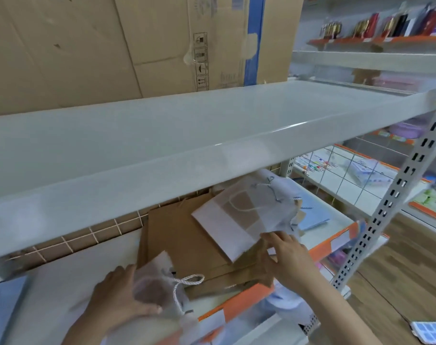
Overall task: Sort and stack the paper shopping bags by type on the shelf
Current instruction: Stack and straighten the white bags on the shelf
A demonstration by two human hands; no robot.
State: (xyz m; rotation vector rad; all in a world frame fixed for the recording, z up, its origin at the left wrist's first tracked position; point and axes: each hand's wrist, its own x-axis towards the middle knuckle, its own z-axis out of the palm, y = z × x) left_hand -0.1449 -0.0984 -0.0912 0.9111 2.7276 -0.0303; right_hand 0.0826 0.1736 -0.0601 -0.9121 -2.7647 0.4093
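On the lower shelf (62,275) lies a stack of flat brown paper bags (177,237). A white bag with a brown patch and white rope handle (234,217) rests tilted on that stack, and my right hand (284,257) pinches its near corner. My left hand (117,295) grips another white bag with a twisted rope handle (162,285) at the shelf's front edge. More white bags with blue-and-white cords (276,188) lie further back, and a light blue bag (314,215) lies flat to the right.
A wide white upper shelf (162,150) overhangs the work area, with big cardboard boxes (112,46) on it. An orange price strip (331,245) lines the lower shelf's front. A perforated upright post (396,190) stands right. Wire-grid shelves with goods are beyond.
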